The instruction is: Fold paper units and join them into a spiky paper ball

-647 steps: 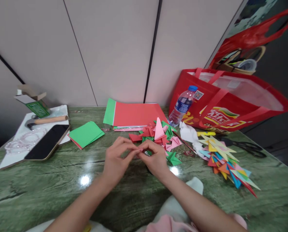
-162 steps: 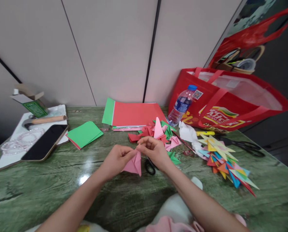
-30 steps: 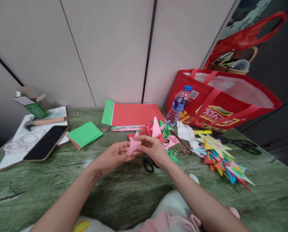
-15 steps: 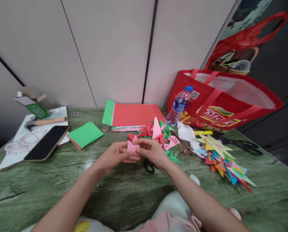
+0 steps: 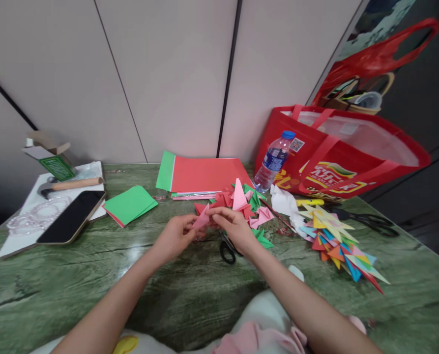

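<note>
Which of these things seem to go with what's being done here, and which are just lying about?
Likely part of it:
- pink folded paper, between the left hand and right hand
- folded pieces heaped beyond
- green sheets
- red sheet
- perhaps the black-handled scissors near the right hand

Probably just lying about:
- hammer
- phone
- bottle
- red bag

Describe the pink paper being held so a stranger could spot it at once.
Start at the big red shopping bag at the back right, then go left to the heap of folded red, green and pink papers. By its near left edge, the left hand and right hand meet. The pink paper is held there, unlike the pink pieces lying in the heap.
</note>
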